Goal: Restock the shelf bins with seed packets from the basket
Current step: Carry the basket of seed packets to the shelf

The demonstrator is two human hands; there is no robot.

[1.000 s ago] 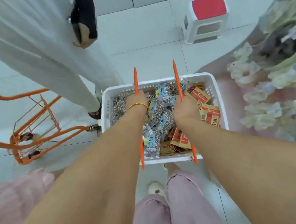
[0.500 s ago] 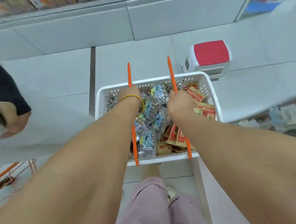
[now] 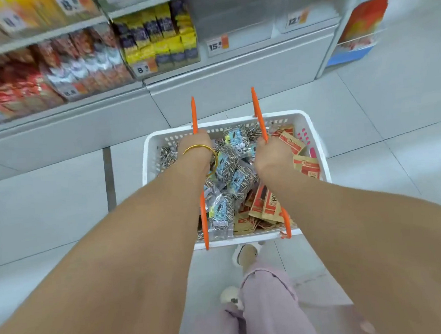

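Fingers: left hand (image 3: 196, 149) and right hand (image 3: 272, 156) are each clenched round an orange handle (image 3: 259, 117), probably to carry the load level.
Seed packets (image 3: 231, 171): just beneath and between the fingers, heaped in the white basket (image 3: 315, 144).
Shelf bins (image 3: 158, 40): well ahead of the fingers, not yet reached.

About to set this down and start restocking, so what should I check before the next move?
1. Grip: left hand and right hand each hold one of the orange handles: ok.
2. Stock: basket holds seed packets: ok.
3. Set-down spot: bare floor before the shelf: ok.
4. Room: clear bin looks empty: ok.
5. Bin matching these packets: cannot tell, view blurred.
6. Free hand for picking: not ok, both occupied.
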